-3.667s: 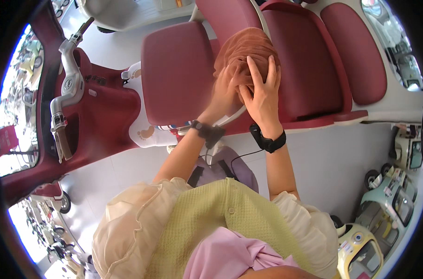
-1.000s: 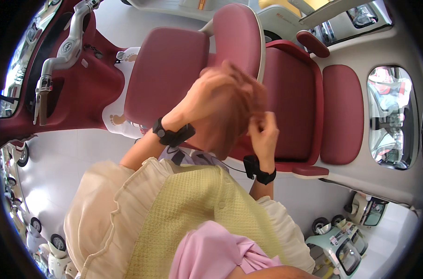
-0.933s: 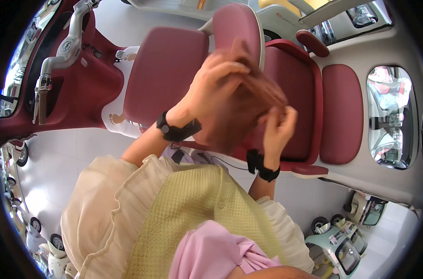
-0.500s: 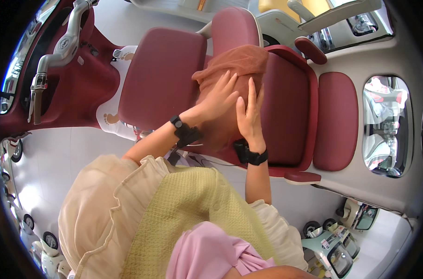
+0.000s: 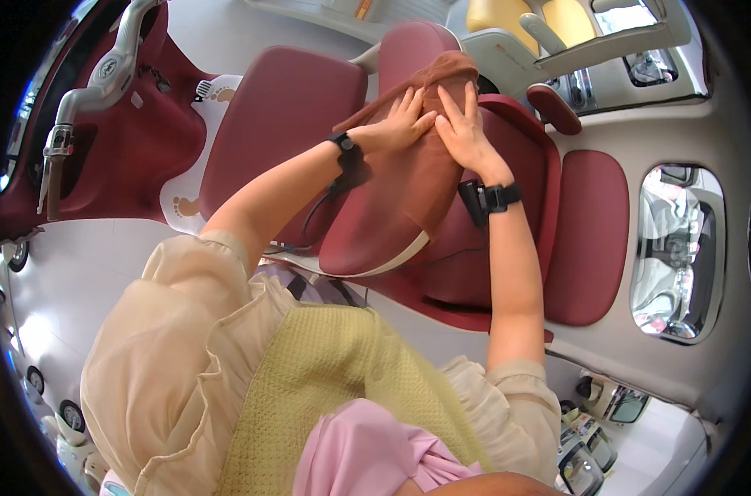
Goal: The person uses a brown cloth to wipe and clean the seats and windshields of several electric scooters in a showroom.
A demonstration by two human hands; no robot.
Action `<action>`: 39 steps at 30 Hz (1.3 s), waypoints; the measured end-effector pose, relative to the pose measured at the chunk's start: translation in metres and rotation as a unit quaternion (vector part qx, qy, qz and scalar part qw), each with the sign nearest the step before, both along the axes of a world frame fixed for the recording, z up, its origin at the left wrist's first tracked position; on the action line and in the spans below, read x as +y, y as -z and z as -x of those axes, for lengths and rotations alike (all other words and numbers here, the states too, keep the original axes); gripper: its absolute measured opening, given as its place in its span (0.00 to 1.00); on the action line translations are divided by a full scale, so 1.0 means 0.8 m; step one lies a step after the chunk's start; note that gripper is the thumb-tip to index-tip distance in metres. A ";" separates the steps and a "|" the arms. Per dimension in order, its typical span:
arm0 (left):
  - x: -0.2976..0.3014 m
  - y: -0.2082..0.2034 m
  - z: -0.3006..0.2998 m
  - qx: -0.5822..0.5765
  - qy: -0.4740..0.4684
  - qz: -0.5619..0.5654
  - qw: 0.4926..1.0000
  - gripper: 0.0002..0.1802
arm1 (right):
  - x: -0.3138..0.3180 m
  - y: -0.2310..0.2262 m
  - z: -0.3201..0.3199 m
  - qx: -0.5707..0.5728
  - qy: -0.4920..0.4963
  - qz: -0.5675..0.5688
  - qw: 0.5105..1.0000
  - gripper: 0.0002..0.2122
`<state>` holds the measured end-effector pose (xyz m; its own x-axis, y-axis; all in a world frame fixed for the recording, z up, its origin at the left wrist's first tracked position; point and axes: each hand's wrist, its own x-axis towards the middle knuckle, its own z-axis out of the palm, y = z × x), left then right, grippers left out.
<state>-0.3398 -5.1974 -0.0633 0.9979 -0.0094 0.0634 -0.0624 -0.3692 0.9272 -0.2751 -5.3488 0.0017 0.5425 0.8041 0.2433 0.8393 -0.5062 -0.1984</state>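
Observation:
A thin rust-brown cloth (image 5: 425, 178) lies over the dark red padded backrest (image 5: 361, 236) of the front seat. My left hand (image 5: 394, 126) presses flat on the cloth, fingers stretched out toward the far end. Beside it my right hand (image 5: 468, 136) also rests flat on the cloth, its fingers spread. The two thumbs come close together near the middle. Neither hand grips the cloth. Both ends of the backrest stick out from under the fabric.
Left of the backrest is the red front seat cushion (image 5: 285, 132), with silver handlebars (image 5: 115, 78) beyond. A red rear seat (image 5: 516, 140), an armrest (image 5: 555, 107) and a window (image 5: 677, 252) stand at the right. Other small vehicles, one with yellow seats (image 5: 503, 23), surround this one.
Both hands have slid farther away along the backrest, still flat on the cloth. The cloth has shifted with them, baring the backrest's near end.

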 end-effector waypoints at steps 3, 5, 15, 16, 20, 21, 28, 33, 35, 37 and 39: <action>0.005 0.001 -0.034 0.004 -0.028 0.004 1.000 0.41 | 0.015 0.000 -0.046 0.017 -0.038 -0.005 0.999 0.25; 0.012 0.007 -0.052 -0.009 -0.032 0.013 0.999 0.41 | 0.026 -0.004 -0.072 0.014 -0.030 0.019 0.999 0.25; 0.026 0.034 -0.133 0.065 -0.139 0.046 0.987 0.41 | 0.081 -0.023 -0.151 0.021 -0.033 0.193 0.980 0.26; 0.028 0.032 -0.136 0.082 -0.148 0.077 0.983 0.41 | 0.084 -0.025 -0.156 0.007 -0.029 0.211 0.977 0.26; 0.046 0.026 -0.149 0.101 -0.166 0.126 0.973 0.42 | 0.113 -0.031 -0.176 0.036 -0.012 0.241 0.970 0.27; 0.050 0.026 -0.153 0.102 -0.172 0.126 0.972 0.42 | 0.117 -0.032 -0.181 0.043 -0.013 0.251 0.967 0.27; 0.076 0.038 -0.190 0.115 -0.204 0.160 0.959 0.44 | 0.164 -0.025 -0.223 0.066 -0.019 0.285 0.956 0.26; 0.091 0.047 -0.209 0.108 -0.218 0.166 0.956 0.43 | 0.178 -0.008 -0.254 0.067 -0.054 0.261 0.961 0.25; 0.096 0.052 -0.216 0.100 -0.221 0.165 0.956 0.43 | 0.180 -0.001 -0.263 0.067 -0.061 0.251 0.964 0.25; 0.101 0.059 -0.221 0.100 -0.217 0.156 0.958 0.43 | 0.182 0.004 -0.269 0.069 -0.079 0.232 0.967 0.24; 0.104 0.067 -0.227 0.104 -0.221 0.157 0.957 0.43 | 0.185 0.007 -0.273 0.073 -0.069 0.238 0.966 0.24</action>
<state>-0.1581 -5.1144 -0.1170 0.8916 0.4029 -0.2065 0.2333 -0.0179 0.9722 -0.0569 -5.2009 -0.0040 0.4221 0.8736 -0.2421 0.8864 -0.4537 -0.0916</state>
